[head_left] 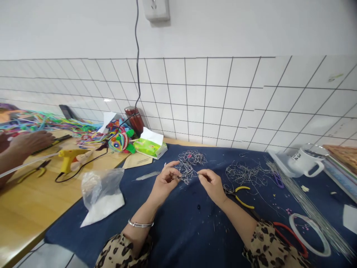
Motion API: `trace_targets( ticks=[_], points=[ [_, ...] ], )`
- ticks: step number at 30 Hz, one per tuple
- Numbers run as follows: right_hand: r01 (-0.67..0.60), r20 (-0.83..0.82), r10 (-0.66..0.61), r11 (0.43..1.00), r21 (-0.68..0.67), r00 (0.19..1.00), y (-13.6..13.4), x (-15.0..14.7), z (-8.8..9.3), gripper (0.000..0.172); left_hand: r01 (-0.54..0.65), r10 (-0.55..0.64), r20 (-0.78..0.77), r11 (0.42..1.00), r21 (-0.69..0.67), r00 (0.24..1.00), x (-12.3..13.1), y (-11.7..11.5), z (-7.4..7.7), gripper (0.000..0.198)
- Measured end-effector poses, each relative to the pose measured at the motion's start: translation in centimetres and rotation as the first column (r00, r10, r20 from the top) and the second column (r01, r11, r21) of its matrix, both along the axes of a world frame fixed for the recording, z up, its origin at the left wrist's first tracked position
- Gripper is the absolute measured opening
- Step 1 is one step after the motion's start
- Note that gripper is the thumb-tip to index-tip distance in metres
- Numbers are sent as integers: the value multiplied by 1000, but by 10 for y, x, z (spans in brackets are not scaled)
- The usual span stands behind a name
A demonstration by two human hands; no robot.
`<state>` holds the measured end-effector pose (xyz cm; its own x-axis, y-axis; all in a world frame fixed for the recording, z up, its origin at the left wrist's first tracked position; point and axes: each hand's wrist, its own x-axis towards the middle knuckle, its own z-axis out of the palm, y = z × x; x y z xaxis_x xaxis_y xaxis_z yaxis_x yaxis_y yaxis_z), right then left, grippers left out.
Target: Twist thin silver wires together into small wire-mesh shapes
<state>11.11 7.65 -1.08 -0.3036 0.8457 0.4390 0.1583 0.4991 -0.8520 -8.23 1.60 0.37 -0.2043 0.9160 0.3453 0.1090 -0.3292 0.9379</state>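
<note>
My left hand is closed in a pinch on a small tangle of thin silvery wire; a tiny dark spot shows at its fingertips. Facing it, my right hand pinches a fine wire end that runs toward the same tangle. Just behind the fingers lies a wire bundle with a pink bit in it. A looser heap of wire rests to the right, beside yellow-handled pliers. On the blue cloth below my hands sits a small dark bead.
At left are a plastic bag, a tissue pack, a yellow glue gun and another person's hand. To the right are long straight wires, a white mug, a clear ring coil and red handles.
</note>
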Motion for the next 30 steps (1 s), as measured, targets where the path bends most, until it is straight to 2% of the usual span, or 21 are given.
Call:
trace_targets(
  ticks=[4,7,13,20,26,28,30],
  points=[
    [50,-14,-49,995,83,999,-3,0,7,16,-30,31,-171,999,13,985,3,-1,1,17],
    [33,-16,-31,991,133,999,-6,0,13,16,-30,40,-251,999,43,967,6,-1,-2,20],
    [3,-15,-1,987,162,1000,-13,-6,10,11,-37,72,-375,994,101,924,11,-3,-5,25],
    [12,51,-20,987,158,999,-21,-10,9,6,-83,145,-391,982,170,909,16,-5,-8,21],
    [55,7,-57,981,189,998,-23,-7,19,7,-114,205,-383,963,246,901,18,-5,-10,19],
    [34,27,-41,973,229,999,-22,-4,25,14,-88,183,-388,964,251,903,19,-5,-10,19],
    [-17,117,-17,958,288,993,-20,-1,32,24,-54,153,-400,967,249,904,20,-6,-10,20]
  ],
)
